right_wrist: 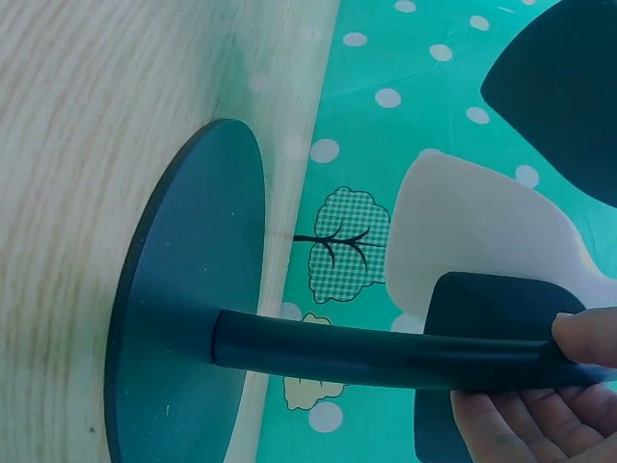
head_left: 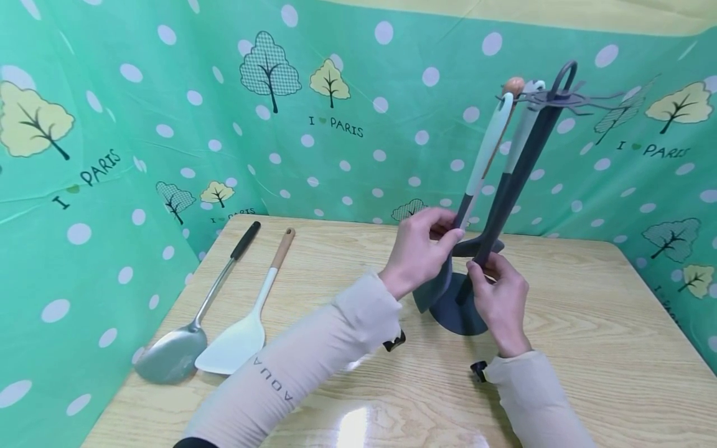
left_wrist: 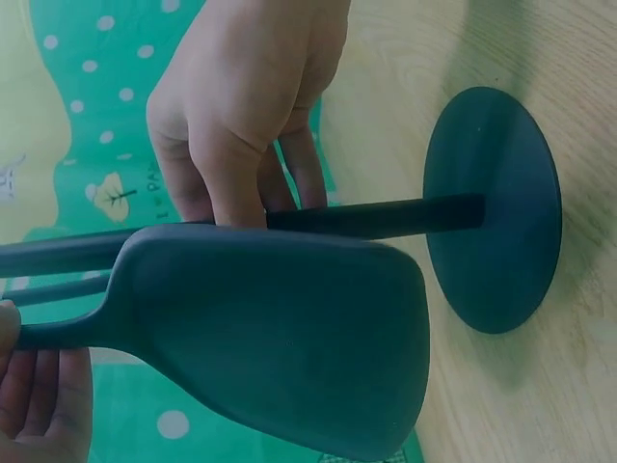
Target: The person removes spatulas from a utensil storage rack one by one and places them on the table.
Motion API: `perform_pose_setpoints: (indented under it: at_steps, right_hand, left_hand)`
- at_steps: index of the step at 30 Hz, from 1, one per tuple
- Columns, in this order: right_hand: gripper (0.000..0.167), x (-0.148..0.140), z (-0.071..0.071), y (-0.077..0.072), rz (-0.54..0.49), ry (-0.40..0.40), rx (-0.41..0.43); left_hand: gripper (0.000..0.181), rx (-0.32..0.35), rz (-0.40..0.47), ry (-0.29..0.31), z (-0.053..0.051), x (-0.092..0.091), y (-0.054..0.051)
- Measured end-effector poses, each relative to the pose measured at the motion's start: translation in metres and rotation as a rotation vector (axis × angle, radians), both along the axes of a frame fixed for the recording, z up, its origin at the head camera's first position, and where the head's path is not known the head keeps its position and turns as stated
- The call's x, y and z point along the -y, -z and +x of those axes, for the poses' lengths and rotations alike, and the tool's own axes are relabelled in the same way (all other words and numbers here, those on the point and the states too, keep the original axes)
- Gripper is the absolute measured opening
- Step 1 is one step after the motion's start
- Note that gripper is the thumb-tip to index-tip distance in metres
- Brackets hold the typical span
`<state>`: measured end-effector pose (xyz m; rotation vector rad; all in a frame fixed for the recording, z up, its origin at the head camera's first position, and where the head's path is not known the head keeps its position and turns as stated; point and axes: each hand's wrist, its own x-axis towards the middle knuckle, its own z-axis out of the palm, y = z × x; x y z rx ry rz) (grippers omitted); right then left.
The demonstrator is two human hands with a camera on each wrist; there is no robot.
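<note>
Holding the pole (head_left: 526, 162) of the dark stand (head_left: 456, 318) between thumb and curled fingers, the right hand (head_left: 502, 302) sits lower; the left hand (head_left: 422, 252), nearer the spatula (left_wrist: 275, 328), pinches its neck (head_left: 463, 210). The blade (head_left: 432, 294) hangs just left of the pole, the long axis slanting up roughly alongside it, handle tip (head_left: 507, 99) by the top hooks (head_left: 570, 100), green curtain (head_left: 347, 158) behind.

Right of the rack (head_left: 526, 171) and right hand (head_left: 502, 298), there is room over the table (head_left: 610, 311) below the hooks (head_left: 560, 99). On the rack's left, the left hand (head_left: 421, 252) and mint-handled turner (head_left: 486, 152) bar the way; the curtain (head_left: 347, 174) closes the back. A steel turner (head_left: 173, 354) and white turner (head_left: 236, 341) occupy the left end.
</note>
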<state>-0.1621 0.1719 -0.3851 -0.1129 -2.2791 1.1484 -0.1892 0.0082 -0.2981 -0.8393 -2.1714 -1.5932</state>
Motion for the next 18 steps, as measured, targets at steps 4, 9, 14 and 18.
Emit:
perform_pose_setpoints:
  at_steps: [4,9,14,18]
  right_hand:
    - [0.021,0.0004,-0.0002,-0.0006,-0.005,0.003,0.007]
    - [0.022,0.001,-0.0002,-0.0005,-0.011,-0.003,0.01]
    - [0.022,0.0005,0.0001,-0.0004,-0.006,-0.008,-0.002]
    - [0.023,-0.0001,0.0006,0.0002,0.0,-0.012,-0.005]
  left_hand:
    - [0.017,-0.024,-0.005,-0.001,0.0019,0.0009,0.0005]
    - [0.017,-0.044,0.007,0.01,0.003,0.0016,0.0024]
    - [0.017,-0.055,0.022,0.016,0.005,0.0014,0.0031]
    - [0.017,-0.055,0.024,0.018,0.0078,0.0011,0.0027]
